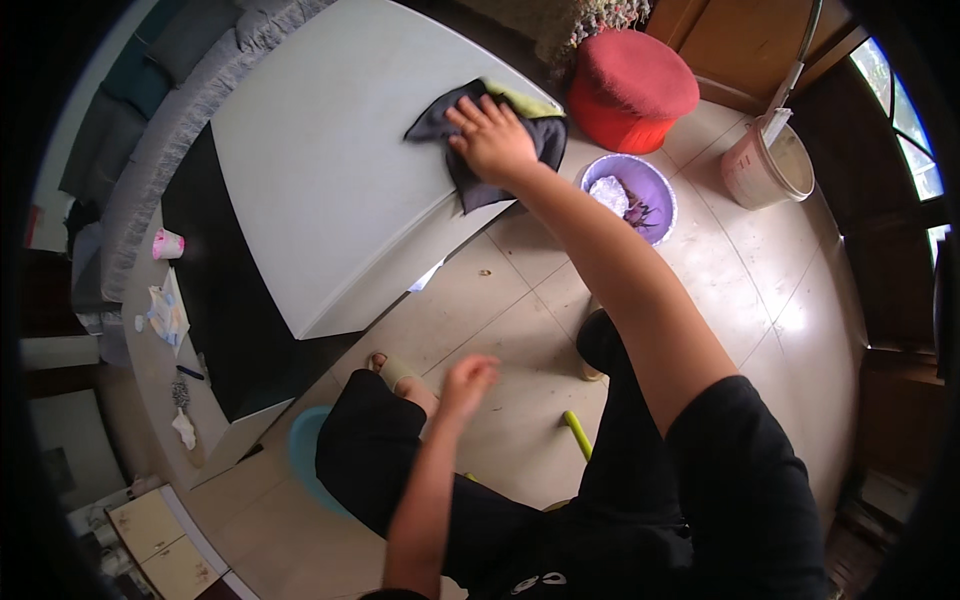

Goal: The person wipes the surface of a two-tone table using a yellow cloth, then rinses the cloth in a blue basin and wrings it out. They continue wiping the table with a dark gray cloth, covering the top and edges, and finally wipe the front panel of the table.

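Observation:
My right hand [492,138] lies flat with fingers spread on a dark grey cloth [465,190]. A yellow-green part [525,100] of the cloth shows beyond the fingers. The cloth is crumpled on the white tabletop [330,150], close to its right edge, and one corner hangs over the side. My left hand [468,388] is in the air above the floor, away from the table. Its fingers are loosely curled and slightly blurred, and nothing shows in them.
Beyond the table's right edge stand a red round stool [635,85], a purple basin [655,195] with things in it, and a pink bucket [765,165]. A lower black-topped section [225,300] holds a paper cup [168,243] alongside. A teal basin [310,460] sits by my left leg.

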Available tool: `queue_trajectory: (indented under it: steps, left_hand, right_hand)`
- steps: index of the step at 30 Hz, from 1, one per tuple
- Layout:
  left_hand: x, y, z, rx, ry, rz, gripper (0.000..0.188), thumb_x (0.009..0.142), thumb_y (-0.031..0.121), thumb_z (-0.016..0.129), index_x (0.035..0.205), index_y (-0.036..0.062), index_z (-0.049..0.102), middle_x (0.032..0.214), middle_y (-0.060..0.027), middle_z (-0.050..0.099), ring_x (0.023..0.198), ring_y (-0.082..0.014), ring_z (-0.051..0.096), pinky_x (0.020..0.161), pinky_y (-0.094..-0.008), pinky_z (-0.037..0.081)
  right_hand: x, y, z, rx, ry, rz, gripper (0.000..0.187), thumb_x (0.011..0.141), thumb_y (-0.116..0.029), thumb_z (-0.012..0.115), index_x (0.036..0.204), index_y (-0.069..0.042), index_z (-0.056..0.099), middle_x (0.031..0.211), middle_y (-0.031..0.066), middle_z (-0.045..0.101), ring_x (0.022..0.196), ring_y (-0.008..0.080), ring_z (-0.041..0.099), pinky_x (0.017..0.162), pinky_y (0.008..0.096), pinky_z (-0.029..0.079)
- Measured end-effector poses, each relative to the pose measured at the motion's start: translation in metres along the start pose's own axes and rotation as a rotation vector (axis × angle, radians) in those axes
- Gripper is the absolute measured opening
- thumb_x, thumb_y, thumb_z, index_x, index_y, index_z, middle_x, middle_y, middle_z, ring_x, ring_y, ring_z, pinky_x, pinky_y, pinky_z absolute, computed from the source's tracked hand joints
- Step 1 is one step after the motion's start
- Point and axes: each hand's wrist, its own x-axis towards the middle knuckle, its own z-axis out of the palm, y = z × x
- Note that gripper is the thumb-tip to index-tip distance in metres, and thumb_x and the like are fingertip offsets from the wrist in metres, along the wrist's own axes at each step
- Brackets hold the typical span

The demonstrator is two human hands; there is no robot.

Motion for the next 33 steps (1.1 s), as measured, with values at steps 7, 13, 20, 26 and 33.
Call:
queue_trajectory:
  steps: [7, 13, 20, 26, 33]
  left_hand:
    - [-0.034, -0.112, 0.094, 0.503, -0.65, -0.663, 0.034, 0.081, 0.037, 0.052, 0.097, 0.0086, 0.059, 0.084, -0.0043, 0.062, 0.071, -0.0142, 0.057, 0.066, -0.0291, 0.045]
    - [-0.091, -0.186, 0.143, -0.042, -1.096, -1.159, 0.032, 0.078, 0.042, 0.048, 0.093, 0.0154, 0.056, 0.082, -0.001, 0.058, 0.077, -0.0164, 0.053, 0.065, -0.0399, 0.043]
    - [-0.092, -0.19, 0.167, -0.27, -1.159, -1.184, 0.026, 0.077, 0.038, 0.05, 0.092, 0.0177, 0.057, 0.081, -0.0002, 0.056, 0.077, -0.0148, 0.052, 0.062, -0.0365, 0.043]
    - [-0.038, -0.154, 0.219, -0.454, -1.055, -0.912, 0.028, 0.076, 0.038, 0.051, 0.095, 0.0185, 0.057, 0.085, -0.0003, 0.057, 0.078, -0.0149, 0.052, 0.063, -0.0362, 0.043]
    - [0.028, -0.153, 0.236, -0.428, -0.944, -0.595, 0.03, 0.076, 0.038, 0.051, 0.099, 0.0194, 0.058, 0.089, -0.0004, 0.058, 0.08, -0.0151, 0.053, 0.066, -0.0359, 0.043]
  right_hand:
    - [0.019, 0.019, 0.002, -0.136, -0.002, 0.152, 0.052, 0.088, -0.047, 0.025, 0.133, -0.021, 0.029, 0.14, 0.0031, 0.024, 0.13, 0.0252, 0.017, 0.106, 0.039, 0.011]
    - [0.029, 0.011, 0.002, -0.083, -0.106, 0.052, 0.058, 0.087, -0.052, 0.026, 0.134, -0.018, 0.028, 0.14, 0.0055, 0.024, 0.13, 0.0279, 0.018, 0.105, 0.0407, 0.012]
    - [0.102, 0.06, 0.003, -0.082, -0.061, 0.359, 0.057, 0.086, -0.049, 0.03, 0.132, -0.015, 0.03, 0.134, 0.0134, 0.033, 0.119, 0.0313, 0.036, 0.096, 0.0428, 0.03]
    - [0.094, 0.041, 0.004, -0.132, -0.066, 0.307, 0.055, 0.087, -0.045, 0.033, 0.131, -0.012, 0.032, 0.13, 0.0175, 0.037, 0.112, 0.0312, 0.043, 0.09, 0.0394, 0.037]
    - [0.074, 0.05, 0.0, -0.262, 0.029, 0.24, 0.054, 0.087, -0.039, 0.033, 0.13, -0.006, 0.032, 0.136, 0.0148, 0.028, 0.127, 0.0328, 0.022, 0.104, 0.044, 0.015]
